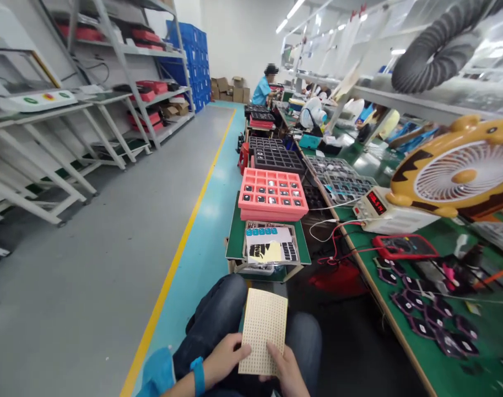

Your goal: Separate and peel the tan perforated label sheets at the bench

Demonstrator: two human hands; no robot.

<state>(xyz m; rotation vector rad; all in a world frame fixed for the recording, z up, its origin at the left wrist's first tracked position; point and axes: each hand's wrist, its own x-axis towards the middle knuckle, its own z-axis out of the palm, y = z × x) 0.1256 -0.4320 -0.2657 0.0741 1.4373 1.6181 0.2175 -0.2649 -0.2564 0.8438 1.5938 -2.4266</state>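
Workshop floor (123, 264), grey, is divided from a blue lane by a yellow line (185, 242). One cream card (264, 325), printed with rows of small marks, is positioned above the seated person's lap, between the denim-covered knees. Left hand (223, 361): grips the card at its lower left corner, thumb on the printed face, remaining fingers partly hidden. Right hand (287, 370): grips the lower right corner, thumb flat on the face, fingers curled beneath the bottom edge. A blue wristband (198, 376) encircles the left wrist.

Directly beyond the knees is a green stand (235, 242). At its near edge lies a white sheet (271, 236) bearing blue and black shapes. At its far edge is a pink compartment tray (271, 208), stacked on another; dark parts occupy its middle and near rows. Black compartment trays (276, 157) are located farther back.

To the right runs a green desk (497, 331). Along its left edge, from near to far: purple-edged parts (425, 320), a red multimeter (406, 246) and a power supply (395, 215) with lit red digits. An orange fan (464, 176) stands beside the supply. One co-worker (259, 92) in blue is at the far end.
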